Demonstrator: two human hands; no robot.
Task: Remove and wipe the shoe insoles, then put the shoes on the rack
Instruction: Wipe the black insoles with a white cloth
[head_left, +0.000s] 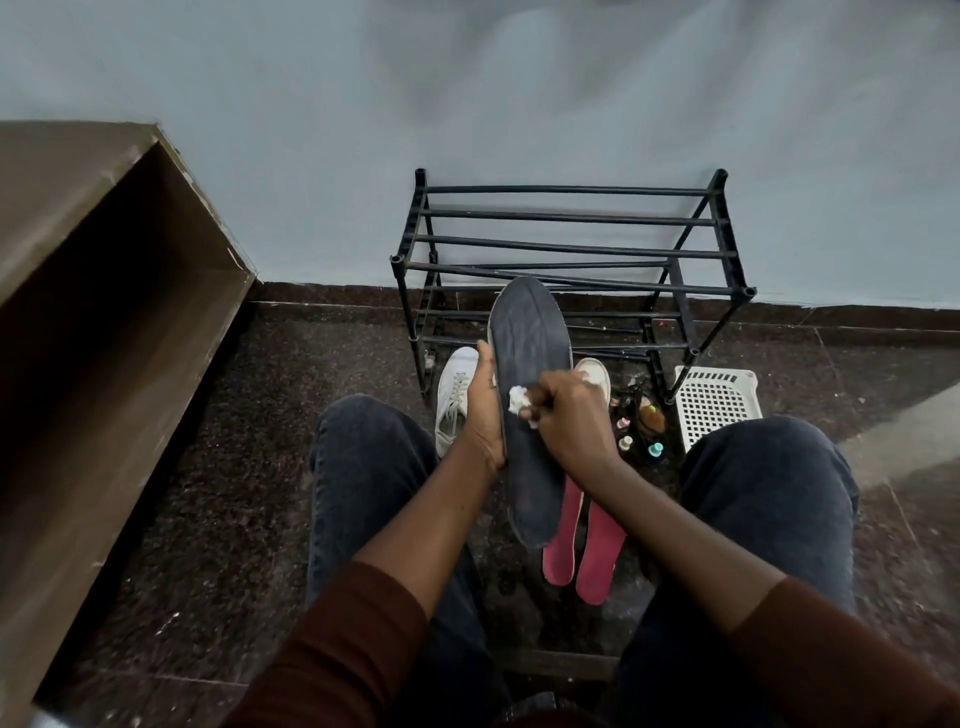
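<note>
Person sat w/ knees apart, dark jeans, maroon sleeves. Left hand (483, 410) grasped the dark insole (530, 405) along its left edge, fingers wrapped behind, holding it tilted up over the floor btwn the knees, toe end pointing far toward the rack (571, 260). Right hand (569, 415) was clenched round a white wipe (519, 401), pressing it on the insole's face abt mid-length. Two pink insoles (582, 545) lay side by side on the floor near the person, partly under the dark insole's heel. One white shoe (453, 400) sat on the floor just left of the left hand; second white shoe (595, 375) showed only its toe behind the right hand. Rack stood at the far wall, shelves bare. White basket (719, 402) sat right of the rack's near leg; small bottles (641, 426) clustered btwn basket and shoes. Brown cabinet (104, 312) at far left.
</note>
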